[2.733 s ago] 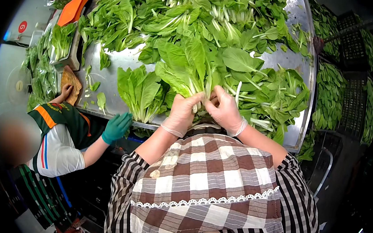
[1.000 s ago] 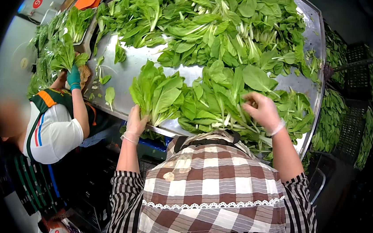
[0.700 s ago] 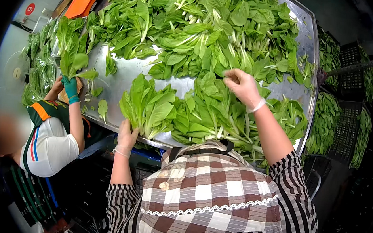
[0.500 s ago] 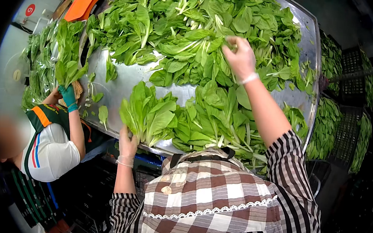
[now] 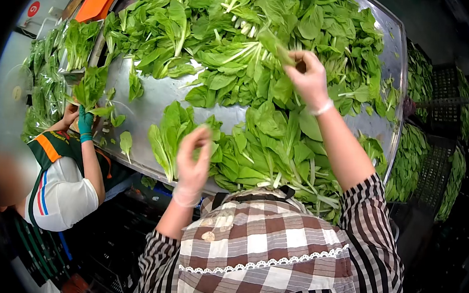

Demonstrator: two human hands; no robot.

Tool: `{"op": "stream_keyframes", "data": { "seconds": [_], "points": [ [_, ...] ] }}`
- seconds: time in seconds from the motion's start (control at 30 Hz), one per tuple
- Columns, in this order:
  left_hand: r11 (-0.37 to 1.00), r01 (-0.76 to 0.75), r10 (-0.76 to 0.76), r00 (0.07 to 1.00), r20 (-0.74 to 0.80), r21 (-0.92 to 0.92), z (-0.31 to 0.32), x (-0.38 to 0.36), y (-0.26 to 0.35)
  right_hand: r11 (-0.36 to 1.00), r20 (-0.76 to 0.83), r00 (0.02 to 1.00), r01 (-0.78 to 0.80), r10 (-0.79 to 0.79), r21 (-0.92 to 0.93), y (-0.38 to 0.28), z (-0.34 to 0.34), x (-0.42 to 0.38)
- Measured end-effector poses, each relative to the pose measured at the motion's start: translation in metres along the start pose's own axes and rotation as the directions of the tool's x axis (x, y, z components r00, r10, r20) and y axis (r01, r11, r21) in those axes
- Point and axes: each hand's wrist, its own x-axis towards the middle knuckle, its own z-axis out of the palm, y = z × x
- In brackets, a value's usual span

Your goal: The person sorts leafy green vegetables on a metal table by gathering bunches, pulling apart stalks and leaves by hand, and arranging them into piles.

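My right hand [image 5: 309, 78], in a thin clear glove, pinches a leafy green leaf [image 5: 276, 48] between thumb and fingers above the big pile of leafy greens [image 5: 236, 63]. The leaf is blurred. My left hand [image 5: 193, 159], also gloved and slightly smeared by motion, is raised over the near edge of the table, thumb and fingers apart, and I see nothing in it. Just left of it stands a small bunch of greens [image 5: 168, 138]. Between my arms, a heap of greens [image 5: 279, 150] lies along the near edge, stems toward me.
A metal table [image 5: 138, 102] with a raised rim carries the greens. At left a co-worker [image 5: 69, 188] with a green glove holds a bunch beside an orange panel [image 5: 98, 0] and bagged greens [image 5: 48, 80]. Black crates [image 5: 436, 164] of greens stand at right.
My left hand has come off the small bunch and moved up and right. My right hand now has a leaf and has shifted slightly down and right. The co-worker's bunch is lower.
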Motion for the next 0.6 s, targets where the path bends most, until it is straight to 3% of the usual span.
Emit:
{"op": "stream_keyframes", "data": {
  "seconds": [0.07, 0.1, 0.13, 0.23, 0.47, 0.6],
  "points": [
    [0.836, 0.369, -0.314, 0.929, 0.196, -0.407, 0.040, 0.008, 0.016, 0.978, 0.055, 0.978, 0.201, -0.203, 0.049, -0.012, -0.013, -0.038],
    [0.662, 0.552, -0.449, 0.834, 0.322, -0.507, 0.055, 0.013, 0.016, 0.952, 0.076, 0.954, 0.295, -0.290, -0.076, -0.017, -0.021, -0.057],
    [0.437, 0.703, -0.542, 0.704, 0.460, -0.560, 0.068, 0.016, 0.016, 0.903, 0.111, 0.924, 0.382, -0.366, -0.196, -0.021, -0.028, -0.077],
    [0.181, 0.846, -0.601, 0.498, 0.625, -0.501, 0.098, 0.016, 0.005, 0.881, 0.215, 0.932, 0.349, -0.291, -0.319, -0.017, -0.044, -0.127],
    [0.451, 0.854, -0.684, 0.517, 0.514, -0.260, 0.121, 0.005, -0.014, 0.947, 0.065, 0.987, 0.157, -0.144, -0.279, 0.002, -0.038, -0.183],
    [0.561, 0.813, -0.683, 0.562, 0.466, -0.157, 0.127, 0.005, -0.014, 0.948, 0.211, 0.977, 0.105, -0.041, -0.300, 0.003, -0.031, -0.192]
  ]
}}
